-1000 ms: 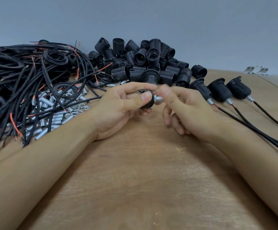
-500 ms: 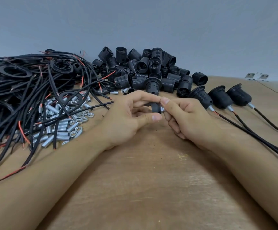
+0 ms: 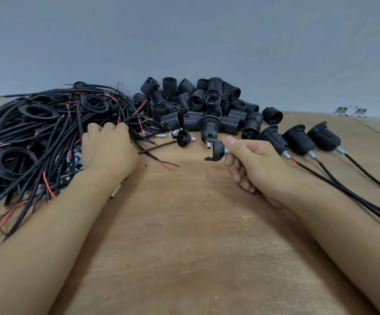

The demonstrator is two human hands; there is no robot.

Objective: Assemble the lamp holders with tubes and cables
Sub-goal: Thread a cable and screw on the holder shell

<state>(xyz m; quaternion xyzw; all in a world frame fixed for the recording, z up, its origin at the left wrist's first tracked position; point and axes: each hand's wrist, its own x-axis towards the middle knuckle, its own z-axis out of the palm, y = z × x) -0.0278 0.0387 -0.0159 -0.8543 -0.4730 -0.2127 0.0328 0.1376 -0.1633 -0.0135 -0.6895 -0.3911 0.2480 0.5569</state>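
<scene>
A: Holding the small black domed plastic cap by its short silver metal tube, the right hand pinches that tube between thumb and forefinger, just above the bare brown wooden table. The cap hangs in the air, in front of the heap of black ribbed plastic lamp holder bodies.

B: And the left hand?

A: It lies palm down at the edge of the tangled pile of black cables with red inner wires, fingers bent in among the strands. Whether it has one gripped, I cannot tell; the fingertips are hidden.

B: What could go wrong from here?

A: As I judge it, the tangle is the main risk. Pulling one cable may drag others along, with the loose black plastic rings and the small silver metal tubes lying under them, and scatter parts over the table. The frayed red and black wire ends near the middle could also splay and jam when pushed through the narrow tube. And a two-finger pinch is a light hold; a tug might twist the cap loose.

B: Finished ones?

A: Three assembled black lamp holders with cables lie in a row on the right, and a second black cap with a tube rests by the heap.

B: Any brand or writing?

A: None legible on anything.
</scene>
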